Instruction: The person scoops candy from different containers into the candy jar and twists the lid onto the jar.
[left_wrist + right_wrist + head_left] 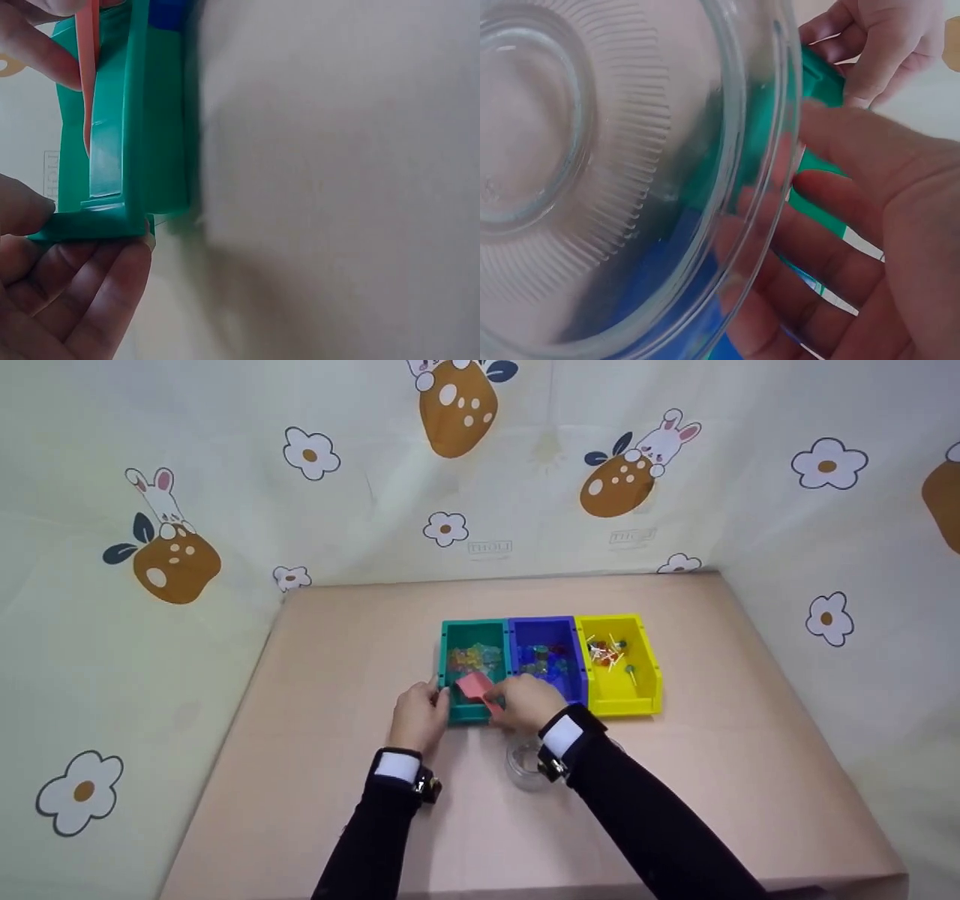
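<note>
My right hand [531, 703] pinches the handle of a small pink scoop [475, 685], its flat blade inside the front part of the green bin [444, 645]. In that bin lies a heap of translucent yellow, pink and pale pieces [474, 658], behind the blade. At the bin's left wall my left hand [418, 716] grips the edge, thumb inside and fingers outside in the left wrist view. A clear glass bowl [622, 97] with a ribbed side fills much of the right wrist view. In the head view my right wrist partly covers it.
A blue-purple bin [544, 628] with blue and green translucent pieces adjoins the green one. Beyond it, a yellow bin [625, 686] holds several white sticks with coloured heads [606, 651]. The table [337, 660] is bordered by a patterned curtain [375, 510].
</note>
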The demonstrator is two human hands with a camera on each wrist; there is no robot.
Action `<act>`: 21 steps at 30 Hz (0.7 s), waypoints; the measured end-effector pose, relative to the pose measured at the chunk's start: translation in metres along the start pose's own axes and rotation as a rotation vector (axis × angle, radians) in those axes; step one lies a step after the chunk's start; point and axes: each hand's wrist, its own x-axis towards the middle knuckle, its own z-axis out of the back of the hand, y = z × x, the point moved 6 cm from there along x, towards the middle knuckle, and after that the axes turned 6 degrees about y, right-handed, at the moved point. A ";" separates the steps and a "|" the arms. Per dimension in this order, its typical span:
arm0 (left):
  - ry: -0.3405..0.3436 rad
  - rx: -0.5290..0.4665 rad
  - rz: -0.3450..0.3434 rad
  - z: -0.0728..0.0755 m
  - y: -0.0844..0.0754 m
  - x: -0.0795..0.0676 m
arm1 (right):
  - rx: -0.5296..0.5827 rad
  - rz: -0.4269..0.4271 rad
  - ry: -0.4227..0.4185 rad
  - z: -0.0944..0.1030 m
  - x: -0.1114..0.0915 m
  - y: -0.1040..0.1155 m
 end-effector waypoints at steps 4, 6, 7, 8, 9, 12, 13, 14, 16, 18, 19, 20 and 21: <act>-0.042 -0.012 -0.083 -0.008 0.016 0.006 | -0.011 0.053 -0.019 0.004 0.001 0.001; -0.046 -0.014 -0.094 -0.008 0.015 0.006 | 0.001 0.063 -0.044 0.009 0.001 0.001; -0.044 -0.016 -0.092 -0.007 0.015 0.006 | 0.010 0.070 -0.058 0.011 0.000 0.001; -0.040 -0.016 -0.089 -0.007 0.014 0.006 | 0.011 0.083 -0.079 0.015 -0.001 0.002; -0.033 -0.014 -0.079 -0.007 0.014 0.006 | 0.014 0.096 -0.101 0.019 -0.002 0.003; 0.000 0.002 -0.018 0.001 -0.002 0.000 | 0.015 0.133 -0.157 0.030 -0.006 0.008; 0.005 0.007 -0.008 0.001 -0.003 -0.001 | 0.014 0.140 -0.170 0.033 -0.008 0.009; 0.012 0.015 0.005 0.001 -0.003 -0.001 | 0.013 0.145 -0.180 0.036 -0.010 0.011; 0.019 0.024 0.020 0.000 -0.004 -0.001 | 0.013 0.145 -0.190 0.040 -0.013 0.014; 0.024 0.031 0.031 0.000 -0.004 -0.001 | 0.011 0.146 -0.194 0.043 -0.016 0.017; 0.026 0.029 0.033 0.000 -0.004 -0.002 | 0.007 0.146 -0.200 0.045 -0.017 0.018; 0.030 0.029 0.039 0.000 -0.004 -0.002 | 0.000 0.150 -0.206 0.046 -0.018 0.020; 0.033 0.029 0.044 0.000 -0.004 -0.002 | -0.011 0.154 -0.209 0.046 -0.020 0.022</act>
